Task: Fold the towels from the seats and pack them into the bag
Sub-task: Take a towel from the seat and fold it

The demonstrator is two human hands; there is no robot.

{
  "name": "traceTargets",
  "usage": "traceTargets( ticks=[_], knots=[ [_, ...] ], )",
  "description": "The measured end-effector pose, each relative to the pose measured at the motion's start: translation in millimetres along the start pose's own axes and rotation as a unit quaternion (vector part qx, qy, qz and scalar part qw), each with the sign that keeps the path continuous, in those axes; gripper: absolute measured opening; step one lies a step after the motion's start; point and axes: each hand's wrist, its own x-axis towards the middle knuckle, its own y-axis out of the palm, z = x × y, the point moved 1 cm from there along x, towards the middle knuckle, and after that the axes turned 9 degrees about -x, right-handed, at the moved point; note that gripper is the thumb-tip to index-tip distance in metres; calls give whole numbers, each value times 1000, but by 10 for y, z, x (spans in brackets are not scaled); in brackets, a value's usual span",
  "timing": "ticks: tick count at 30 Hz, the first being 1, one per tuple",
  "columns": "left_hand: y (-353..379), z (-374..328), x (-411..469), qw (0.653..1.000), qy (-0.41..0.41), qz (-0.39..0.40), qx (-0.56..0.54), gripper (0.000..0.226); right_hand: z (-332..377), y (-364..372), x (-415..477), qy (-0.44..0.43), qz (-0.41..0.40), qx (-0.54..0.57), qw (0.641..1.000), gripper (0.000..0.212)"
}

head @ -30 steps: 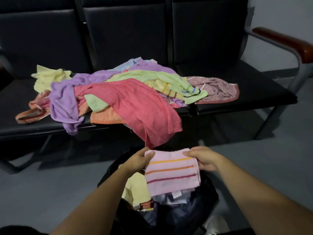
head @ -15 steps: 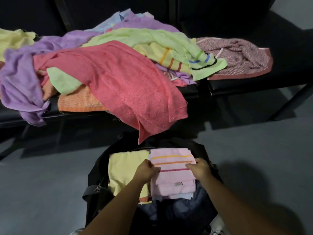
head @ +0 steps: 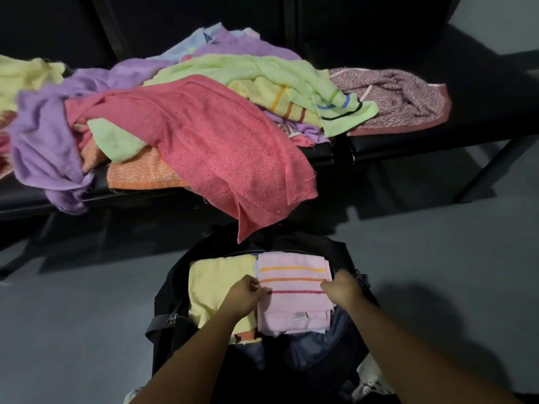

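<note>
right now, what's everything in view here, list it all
pink striped towel: 1, pink, folded, bag's right half
yellow towel: 1, pale yellow, folded, bag's left half
bag: 1, black, open on the floor
red towel: 1, coral red, heap's front, hanging off the seat
purple towels: count unclear, lilac, heap's left and back
green towel: 1, light green, heap's top right
orange towel: 1, orange, under the red towel
mauve towel: 1, mauve, seat on the right
seats: at least 2, black, behind the bag
left hand: 1, pinches pink striped towel's left edge
right hand: 1, fingers at its right edge
</note>
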Motion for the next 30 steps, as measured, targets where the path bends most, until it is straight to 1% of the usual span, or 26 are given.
traceTargets(
  ticks=[2, 5, 6, 7, 9, 11, 13, 14, 16, 18, 19, 20, 21, 22, 23, 24, 25, 26, 27, 29, 30],
  knots=[
    [-171, -245, -52, 999, 34, -11, 17, 26, 265, -287, -70, -24, -24, -10, 999, 15],
    [-527, -741, -153, 994, 105, -39, 13, 14, 745, -753, -129, -71, -68, 22, 995, 17],
    [-665, -931, -211, 991, 125, -43, 5, 12, 921, -915, -202, -96, -87, 29, 991, 14],
    [-811, -1110, -254, 989, 144, -46, 7, 10, 1090, -1074, -306, -115, -102, 35, 987, 12],
    [-1106, -1465, -367, 982, 179, -46, 21, 11, 1392, -1359, -485, -152, -120, 51, 980, 19],
    [-1409, -1769, -456, 979, 199, -44, -3, 13, 1651, -1604, -656, -183, -140, 24, 973, 22],
    [-1725, -2020, -542, 976, 207, -66, -14, 17, 1877, -1784, -784, -218, -160, 11, 963, 17],
    [-1876, -2124, -570, 973, 213, -91, -5, 16, 1985, -1852, -825, -236, -168, 11, 957, 17],
    [-2137, -2249, -577, 963, 218, -156, 22, 14, 2195, -1915, -885, -270, -175, 17, 947, 29],
    [-2313, -2265, -476, 957, 201, -206, 20, 11, 2348, -1882, -861, -286, -179, 6, 941, 37],
    [-2379, -2244, -387, 956, 187, -225, -4, 11, 2420, -1844, -820, -290, -185, -8, 939, 33],
    [-2425, -2209, -293, 955, 171, -240, -42, 14, 2478, -1787, -776, -289, -189, -24, 938, 17],
    [-2455, -2173, -197, 952, 155, -251, -84, 20, 2526, -1720, -701, -282, -199, -40, 938, 17],
    [-2459, -2145, -131, 950, 143, -256, -110, 29, 2551, -1644, -626, -271, -211, -58, 937, 43],
    [-2436, -2116, -83, 950, 134, -258, -116, 36, 2552, -1564, -566, -264, -227, -73, 935, 57],
    [-2405, -2086, -32, 950, 125, -264, -110, 42, 2557, -1495, -522, -267, -253, -74, 927, 61],
    [-2363, -2065, 8, 950, 117, -273, -99, 50, 2560, -1450, -487, -275, -278, -67, 918, 57],
    [-2323, -2057, 27, 949, 114, -282, -81, 55, 2565, -1433, -465, -285, -294, -55, 911, 49],
    [-2288, -2055, 33, 948, 119, -289, -53, 55, 2567, -1433, -426, -297, -311, -41, 902, 39],
    [-2260, -2057, 37, 947, 135, -292, -8, 42, 2557, -1477, -424, -313, -324, -13, 892, 21],
    [-2266, -2050, 33, 945, 143, -294, -7, 37, 2549, -1511, -443, -322, -326, 3, 889, 15]
  ],
)
